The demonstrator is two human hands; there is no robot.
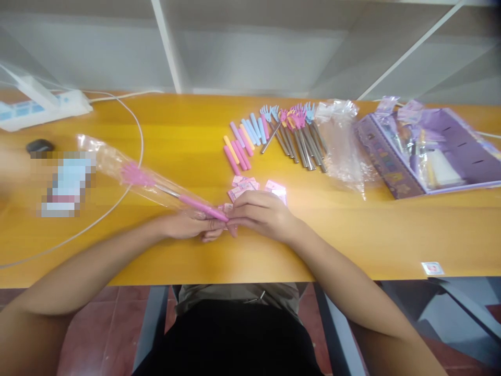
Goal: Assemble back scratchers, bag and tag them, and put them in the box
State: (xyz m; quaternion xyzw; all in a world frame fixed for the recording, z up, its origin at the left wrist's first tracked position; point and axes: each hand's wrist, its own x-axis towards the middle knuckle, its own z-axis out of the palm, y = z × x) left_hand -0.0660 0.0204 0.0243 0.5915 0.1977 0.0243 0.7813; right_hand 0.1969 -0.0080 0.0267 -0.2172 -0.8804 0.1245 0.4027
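A pink back scratcher (199, 206) with a claw head and a metal shaft lies slantwise inside a long clear plastic bag (99, 151). Its head points to the far left and its handle end is between my hands. My left hand (187, 225) is closed on the bag and handle from below. Close against it, my right hand (264, 214) pinches the bag's end near the handle tip, where a small pink card (227, 208) partly shows. Several pink printed cards (243, 185) lie just beyond my right hand. The fingertips partly hide one another.
Loose coloured handles (238, 154) and metal-shafted claw heads (299, 136) lie at the back. Beside them are clear bags (340, 141) and a purple box (391, 162) of packaged items. A white cable (141, 136), power strip (47, 107) and pixelated phone-like object (68, 183) occupy the left.
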